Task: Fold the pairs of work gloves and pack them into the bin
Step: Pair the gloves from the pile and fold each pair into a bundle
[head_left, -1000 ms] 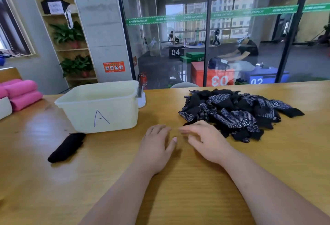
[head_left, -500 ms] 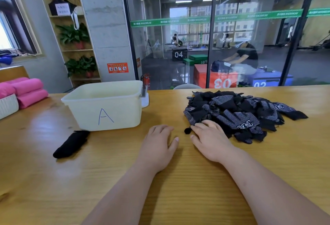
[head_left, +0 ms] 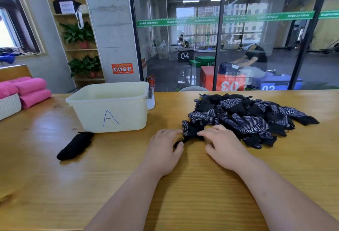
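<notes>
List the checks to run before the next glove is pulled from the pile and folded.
1. Hands at a glove: ok; left hand and right hand touch the black dotted glove.
2. Firm hold on it: cannot tell.
3. Glove clear of the heap of black dotted gloves: not ok; it lies against the near edge.
4. Cream plastic bin marked A upright and uncovered: ok.
5. Room inside the bin: cannot tell; its inside is hidden.
6. Black rolled bundle packed: not ok; it lies on the wooden table beside the bin.
</notes>
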`<state>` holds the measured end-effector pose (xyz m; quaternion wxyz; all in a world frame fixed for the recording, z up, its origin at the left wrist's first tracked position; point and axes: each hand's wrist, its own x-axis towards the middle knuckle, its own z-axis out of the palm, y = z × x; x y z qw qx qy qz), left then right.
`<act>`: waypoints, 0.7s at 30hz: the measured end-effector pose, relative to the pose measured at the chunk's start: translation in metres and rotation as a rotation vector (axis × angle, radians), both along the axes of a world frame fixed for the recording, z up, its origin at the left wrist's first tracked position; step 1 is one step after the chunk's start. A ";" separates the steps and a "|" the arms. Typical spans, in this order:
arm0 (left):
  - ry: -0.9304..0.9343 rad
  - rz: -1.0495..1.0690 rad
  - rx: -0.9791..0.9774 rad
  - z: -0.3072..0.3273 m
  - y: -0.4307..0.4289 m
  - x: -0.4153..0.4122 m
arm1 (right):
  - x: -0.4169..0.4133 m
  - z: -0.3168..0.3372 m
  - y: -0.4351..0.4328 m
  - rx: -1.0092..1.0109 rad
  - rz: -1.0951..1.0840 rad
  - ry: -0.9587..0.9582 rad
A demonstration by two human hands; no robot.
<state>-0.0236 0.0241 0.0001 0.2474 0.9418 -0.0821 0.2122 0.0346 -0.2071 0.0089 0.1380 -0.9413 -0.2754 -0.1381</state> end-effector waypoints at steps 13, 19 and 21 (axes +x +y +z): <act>0.018 0.021 -0.163 -0.001 0.006 0.002 | -0.004 0.006 0.004 -0.005 0.028 -0.182; -0.019 0.046 -0.182 0.004 0.006 0.001 | -0.023 0.017 0.013 0.272 0.036 -0.145; -0.052 0.050 -0.215 0.006 0.006 -0.001 | -0.026 0.030 0.013 0.402 0.058 -0.060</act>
